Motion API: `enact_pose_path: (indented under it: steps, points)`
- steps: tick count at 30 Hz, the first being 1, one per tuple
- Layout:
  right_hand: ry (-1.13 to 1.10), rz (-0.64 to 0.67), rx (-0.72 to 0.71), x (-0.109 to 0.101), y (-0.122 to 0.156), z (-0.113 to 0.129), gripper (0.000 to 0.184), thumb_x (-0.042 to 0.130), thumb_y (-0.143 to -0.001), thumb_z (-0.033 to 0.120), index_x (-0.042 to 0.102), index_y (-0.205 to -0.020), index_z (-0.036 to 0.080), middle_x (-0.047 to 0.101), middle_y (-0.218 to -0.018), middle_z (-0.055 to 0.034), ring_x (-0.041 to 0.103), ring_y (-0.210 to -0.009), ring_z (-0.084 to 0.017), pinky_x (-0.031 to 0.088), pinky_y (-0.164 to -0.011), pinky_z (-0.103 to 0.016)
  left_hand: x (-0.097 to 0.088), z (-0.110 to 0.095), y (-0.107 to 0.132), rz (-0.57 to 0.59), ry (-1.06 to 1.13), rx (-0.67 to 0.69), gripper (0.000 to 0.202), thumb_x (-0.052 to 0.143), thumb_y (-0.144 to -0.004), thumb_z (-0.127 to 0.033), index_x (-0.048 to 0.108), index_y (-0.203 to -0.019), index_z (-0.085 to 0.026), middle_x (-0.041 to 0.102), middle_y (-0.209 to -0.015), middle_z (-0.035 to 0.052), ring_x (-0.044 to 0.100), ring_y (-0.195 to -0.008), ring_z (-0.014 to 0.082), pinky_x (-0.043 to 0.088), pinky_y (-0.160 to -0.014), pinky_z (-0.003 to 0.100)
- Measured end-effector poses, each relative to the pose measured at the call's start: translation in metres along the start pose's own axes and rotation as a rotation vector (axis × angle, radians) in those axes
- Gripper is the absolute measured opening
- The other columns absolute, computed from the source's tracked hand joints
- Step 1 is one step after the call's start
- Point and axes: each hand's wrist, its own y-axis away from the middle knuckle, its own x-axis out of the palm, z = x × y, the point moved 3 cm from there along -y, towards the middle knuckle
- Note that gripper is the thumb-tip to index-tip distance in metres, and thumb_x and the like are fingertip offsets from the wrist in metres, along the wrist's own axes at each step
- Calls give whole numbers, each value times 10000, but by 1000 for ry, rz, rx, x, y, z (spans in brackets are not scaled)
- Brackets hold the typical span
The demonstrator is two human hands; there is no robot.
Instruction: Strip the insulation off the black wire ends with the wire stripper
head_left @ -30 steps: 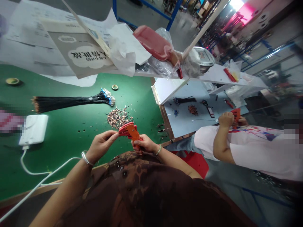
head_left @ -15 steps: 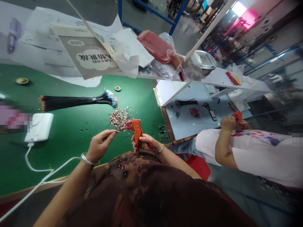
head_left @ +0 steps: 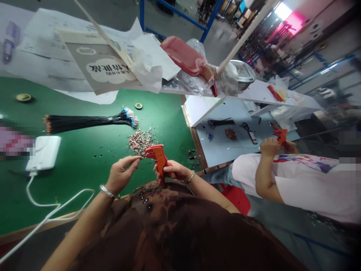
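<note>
Orange wire stripper (head_left: 159, 160) is what I'm watching on my feed: it stands upright in the right hand (head_left: 173, 171), which is clenched around its grip, and it's held above the edge of the green tabletop (head_left: 84, 180). The left hand (head_left: 122, 174) is up beside the stripper's head, thumb and fingers pinched together. Anything between them is too thin for me to make out from here.

Just beyond the stripper's head lies a loose heap of copper-coloured wire pieces (head_left: 140, 142). Farther left, a long bundle of black wires (head_left: 84, 122) with blue-tipped ends lies on the tabletop, near a white power bank (head_left: 43, 158) with a white cable (head_left: 39, 205) running from it across the left forearm. A small roll of tape (head_left: 138, 106) sits near the bundle's blue end, and sheets of paper (head_left: 45, 41) lie along the far side.

To the right, a co-worker in a white printed T-shirt (head_left: 307, 184) holds a similar orange stripper (head_left: 280, 136), well apart from these hands, beside a pale blue tabletop (head_left: 214, 146) with wires on it.
</note>
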Motion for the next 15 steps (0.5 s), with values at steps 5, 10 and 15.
enact_pose_path:
  steps: [5,10,15]
  points:
    - [498,-342,-106,-29,-13,-1,516,652,-796,531,516,-1121,154,578,-851,-25,567,-723,-149,475,-680,-291,-2,4,4,-28,-48,5,364,581,-807,-478,746,-913,-172,730,-779,57,646,-688,163,507,-712,273]
    - [1441,-518,44,-55,-23,-27,363,664,-803,364,606,-1075,131,604,-992,-101,553,-903,-216,423,-847,-357,4,16,21,-15,37,-85,365,594,-788,-483,741,-887,-165,737,-762,62,622,-585,139,506,-602,240]
    - [1479,-315,-74,-38,-16,-8,371,761,-722,264,669,-1054,125,580,-1177,-168,512,-1137,-300,359,-993,-455,10,31,40,-25,137,-218,388,614,-775,-496,739,-880,-144,707,-666,52,583,-526,126,477,-527,219]
